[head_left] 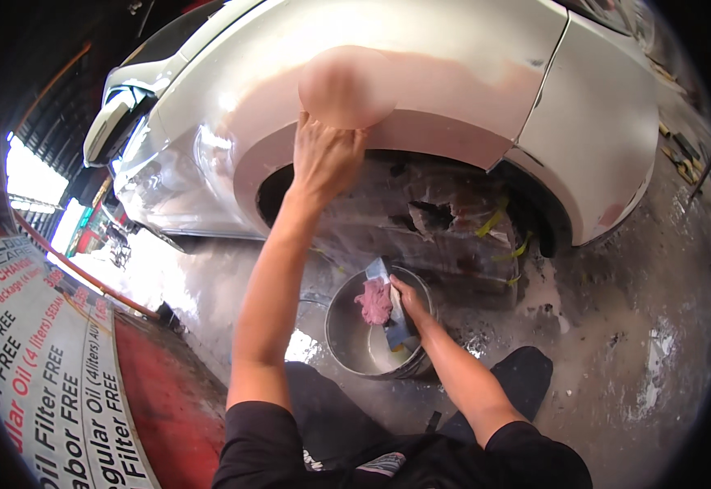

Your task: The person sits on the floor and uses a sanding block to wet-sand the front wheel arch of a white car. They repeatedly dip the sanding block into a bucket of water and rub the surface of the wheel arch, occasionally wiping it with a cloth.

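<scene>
1. Right hand (pixel 412 303) grips a scraper (pixel 396 330) carrying pink putty (pixel 374 302) above a bucket (pixel 342 322), probably so drips land inside.
2. Left hand (pixel 328 156) reaches the patchy car fender (pixel 469 81), perhaps feeling it; blur hides the fingers, so its grip is unclear.
3. Stained floor (pixel 608 326); printed sign (pixel 38 367) at left.

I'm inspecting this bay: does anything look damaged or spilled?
Yes. The cover below the wheel arch has ragged, dark holes. A patchy pink band interrupts the car's pale paint. Whitish splotches mark the floor; whether spilled, I can't tell.
</scene>
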Motion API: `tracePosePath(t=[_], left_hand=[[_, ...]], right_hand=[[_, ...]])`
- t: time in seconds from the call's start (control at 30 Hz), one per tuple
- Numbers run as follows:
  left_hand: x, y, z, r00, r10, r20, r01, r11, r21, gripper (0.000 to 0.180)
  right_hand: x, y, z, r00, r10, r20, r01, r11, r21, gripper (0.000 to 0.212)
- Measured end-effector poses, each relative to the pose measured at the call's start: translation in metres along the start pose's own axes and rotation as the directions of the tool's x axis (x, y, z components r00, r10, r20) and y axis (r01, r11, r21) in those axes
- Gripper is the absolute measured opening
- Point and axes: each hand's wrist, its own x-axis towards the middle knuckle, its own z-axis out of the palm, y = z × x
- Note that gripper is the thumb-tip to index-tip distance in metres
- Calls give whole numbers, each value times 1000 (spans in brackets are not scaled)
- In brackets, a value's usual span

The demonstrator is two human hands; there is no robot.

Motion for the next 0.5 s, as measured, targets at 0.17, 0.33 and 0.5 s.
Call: tracePosePath(t=[0.17,0.33,0.5], left_hand=[[73,-53,-5,979,-198,-45,198,980,-14,78],[77,-47,2,965,-254,-59,254,967,-5,82],[0,11,10,984,-146,-98,146,989,-6,78]], right_hand=[[-6,-1,17,998,-33,55,33,999,0,51],[9,14,-2,999,-40,-19,40,999,5,45],[9,8,-4,999,-23,32,22,999,24,47]])
